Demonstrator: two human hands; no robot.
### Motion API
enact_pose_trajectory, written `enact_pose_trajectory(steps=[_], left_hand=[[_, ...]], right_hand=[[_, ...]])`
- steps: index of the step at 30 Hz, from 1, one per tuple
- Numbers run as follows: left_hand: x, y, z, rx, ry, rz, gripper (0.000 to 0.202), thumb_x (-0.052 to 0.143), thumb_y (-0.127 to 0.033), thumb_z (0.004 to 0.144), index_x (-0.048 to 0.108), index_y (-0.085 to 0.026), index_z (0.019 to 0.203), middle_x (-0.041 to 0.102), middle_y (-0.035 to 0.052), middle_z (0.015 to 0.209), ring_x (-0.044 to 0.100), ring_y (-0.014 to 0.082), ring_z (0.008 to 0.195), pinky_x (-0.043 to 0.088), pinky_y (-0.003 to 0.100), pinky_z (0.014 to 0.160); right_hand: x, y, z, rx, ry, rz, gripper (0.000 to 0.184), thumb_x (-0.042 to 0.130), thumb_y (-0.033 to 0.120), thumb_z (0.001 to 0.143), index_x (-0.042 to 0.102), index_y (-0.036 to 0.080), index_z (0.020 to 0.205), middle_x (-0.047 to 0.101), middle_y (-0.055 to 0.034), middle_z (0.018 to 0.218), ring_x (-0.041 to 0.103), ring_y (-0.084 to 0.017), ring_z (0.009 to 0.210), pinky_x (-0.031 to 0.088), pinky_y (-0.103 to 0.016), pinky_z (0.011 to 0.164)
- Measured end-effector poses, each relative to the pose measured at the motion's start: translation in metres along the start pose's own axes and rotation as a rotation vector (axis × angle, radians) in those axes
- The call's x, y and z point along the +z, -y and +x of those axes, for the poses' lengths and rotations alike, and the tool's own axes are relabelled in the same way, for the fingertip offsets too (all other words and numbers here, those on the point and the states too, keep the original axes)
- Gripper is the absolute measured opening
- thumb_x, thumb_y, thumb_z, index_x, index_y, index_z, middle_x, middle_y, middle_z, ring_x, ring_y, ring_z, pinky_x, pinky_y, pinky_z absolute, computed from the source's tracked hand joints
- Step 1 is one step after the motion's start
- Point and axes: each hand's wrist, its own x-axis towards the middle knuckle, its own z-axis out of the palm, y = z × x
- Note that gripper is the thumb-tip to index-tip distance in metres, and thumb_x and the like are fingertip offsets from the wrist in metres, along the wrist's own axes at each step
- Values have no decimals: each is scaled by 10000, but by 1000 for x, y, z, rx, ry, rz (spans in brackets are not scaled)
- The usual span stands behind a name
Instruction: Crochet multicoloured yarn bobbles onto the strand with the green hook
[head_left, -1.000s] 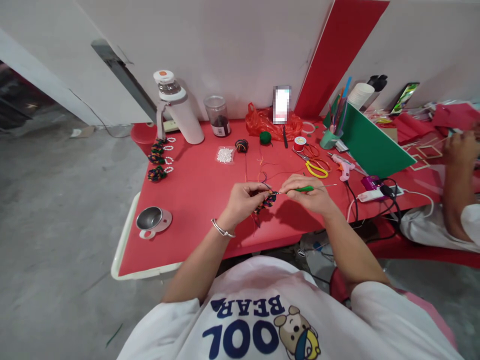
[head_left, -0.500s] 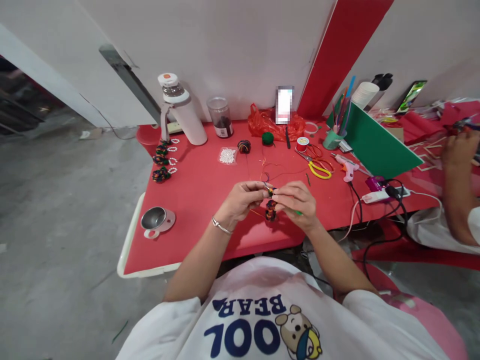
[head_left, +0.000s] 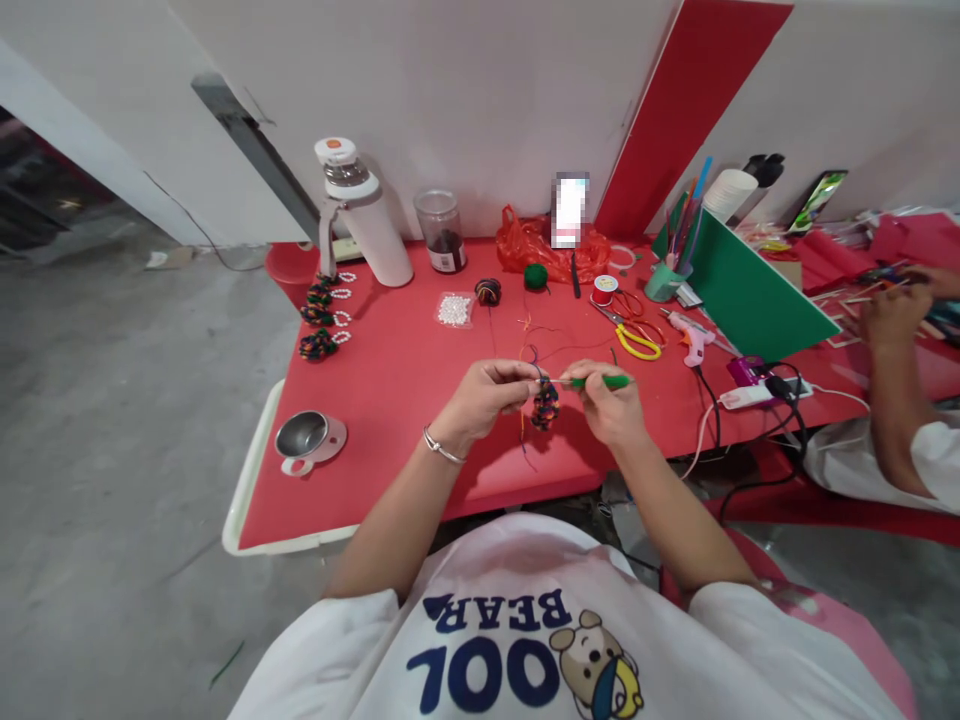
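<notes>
My left hand (head_left: 501, 392) pinches the top of a small dark multicoloured crochet piece (head_left: 546, 408), which hangs below the fingers above the red table. In my right hand (head_left: 613, 408) is a crochet hook (head_left: 616, 381) with a green handle, held level. Its thin metal shaft points left, and the tip meets the top of the piece by my left fingertips. Loose yarn trails from the work over the tabletop. Beyond my hands lie a dark variegated yarn ball (head_left: 488, 292) and a green yarn ball (head_left: 535, 277).
On the left stand a steel cup (head_left: 311, 440), a white flask (head_left: 375, 235) and several crocheted pieces with bead loops (head_left: 318, 345). Pearl beads (head_left: 454, 310), yellow-handled scissors (head_left: 637, 342) and a pink glue gun (head_left: 696, 342) lie behind. A co-worker's hands (head_left: 896, 310) are beyond the green board (head_left: 750, 290).
My right hand has moved slightly right, off the crochet piece, and the hook's green handle now lies level across its fingers. The left hand keeps its pinch. The co-worker's hand has shifted left.
</notes>
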Motion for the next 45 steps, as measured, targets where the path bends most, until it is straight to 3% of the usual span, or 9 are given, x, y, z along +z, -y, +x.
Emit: enact_pose_trajectory(steps=[4, 7, 16, 19, 22, 25, 30, 39, 45], left_hand=[[3, 5, 0, 18, -61, -65, 324, 904, -272, 586, 809, -146, 869, 670, 16, 657, 429, 50, 494, 287, 209, 471], [2, 9, 0, 13, -79, -88, 358, 895, -288, 616, 818, -154, 938, 689, 24, 693, 468, 54, 507, 291, 202, 466], [15, 16, 3, 85, -198, -154, 439, 939, -261, 531, 801, -138, 930, 721, 28, 747, 616, 103, 632, 480, 228, 593], [24, 17, 2, 44, -237, -235, 422, 935, -252, 509, 787, -140, 889, 685, 2, 686, 566, 77, 566, 429, 201, 519], [26, 15, -2, -68, -169, -339, 417, 919, -252, 523, 784, -141, 901, 649, -8, 636, 501, 54, 493, 304, 175, 424], [18, 8, -6, -150, -94, -365, 425, 907, -204, 529, 795, -142, 934, 634, -9, 620, 465, 39, 474, 232, 163, 403], [3, 1, -7, -125, -92, -247, 413, 923, -202, 514, 813, -139, 908, 674, 15, 659, 411, 19, 432, 181, 176, 397], [-2, 0, -3, -65, -90, -89, 397, 915, -233, 543, 825, -149, 921, 663, 17, 648, 454, 52, 491, 273, 200, 467], [-7, -5, -4, -65, -45, -15, 389, 899, -219, 556, 824, -140, 930, 665, 22, 646, 447, 62, 500, 294, 218, 483]], right_hand=[[18, -3, -15, -237, -21, -222, 161, 667, 380, 944, 778, 302, 1032, 770, -57, 1100, 709, -225, 1043, 573, -434, 940], [22, 0, -19, -363, -16, -306, 192, 670, 295, 945, 759, 327, 1112, 780, -47, 1082, 717, -225, 1001, 568, -445, 918], [24, -1, -26, -436, -82, -528, 236, 674, 282, 941, 744, 326, 1162, 774, -63, 1080, 707, -227, 979, 568, -416, 883], [30, -5, -29, -528, -150, -637, 269, 688, 276, 929, 739, 343, 1183, 759, -72, 1088, 696, -236, 985, 582, -405, 842], [31, -10, -28, -561, -189, -633, 222, 675, 349, 937, 754, 359, 1145, 752, -65, 1066, 701, -240, 974, 598, -415, 822], [20, -10, -21, -502, -69, -476, 192, 648, 401, 952, 766, 345, 1093, 764, -55, 1055, 718, -232, 946, 610, -436, 828], [-8, 1, -5, -447, 187, -353, 240, 709, 374, 918, 746, 355, 1154, 792, -38, 1098, 730, -226, 978, 593, -458, 883], [-26, 21, 3, -453, 305, -435, 212, 748, 388, 885, 776, 358, 1093, 808, -27, 1095, 726, -218, 953, 580, -445, 883], [-34, 25, 10, -333, 379, -261, 184, 734, 348, 903, 782, 337, 1080, 819, -35, 1023, 743, -229, 930, 568, -463, 897]])
